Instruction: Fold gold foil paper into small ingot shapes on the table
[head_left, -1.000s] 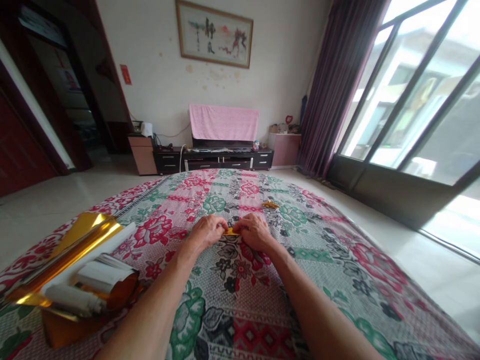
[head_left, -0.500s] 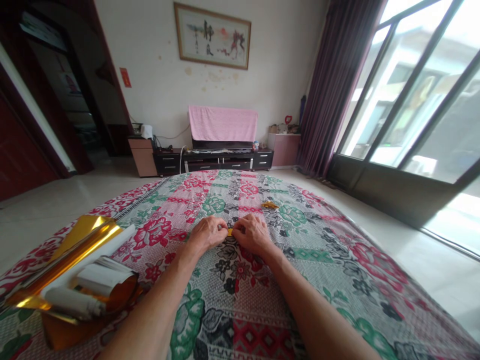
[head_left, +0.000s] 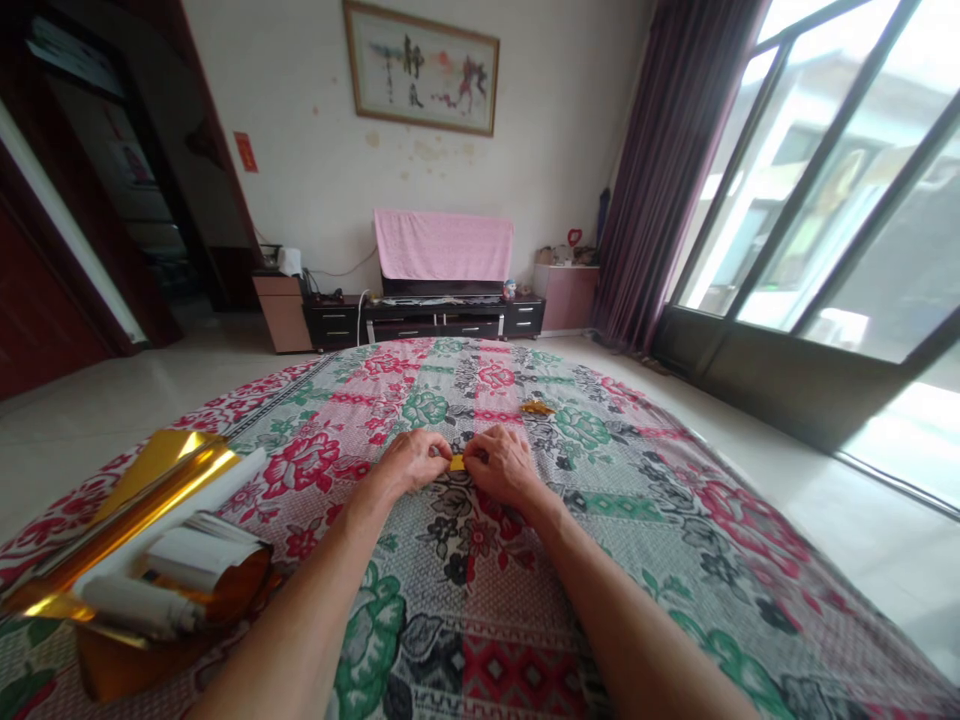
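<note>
Looking down at a floral cloth [head_left: 480, 600] spread over a wide round surface, both forearms reaching out to the middle of it. At the left edge: a pile of gold foil [head_left: 161, 475] sheets with white rolls [head_left: 135, 600] lying on them, well away from the hands. Further out on the cloth, beyond the right hand, sits a small gold piece [head_left: 537, 408], untouched.

Left hand [head_left: 412, 462] and right hand [head_left: 501, 464] are knuckles-up on the cloth, nearly touching each other. Between them is a gold strip [head_left: 457, 462]; each hand pinches one end with thumb and fingertips, pressing it down against the cloth. Neither hand is loose, both are closed on the strip.

Change over the last second: the hands have closed in on each other. A second ago a clear length of strip showed between the fingers; half a second ago it was down to a short stub; now only a tiny yellow patch shows. My read: the strip is being folded or gathered shorter, and the fold is close to fully pressed. Can't tell fold count or whether it is creased flat, the fingers cover most of it.

Otherwise little differs: foil pile, rolls and gold piece all sit where they were; the view has tipped very slightly.
</note>
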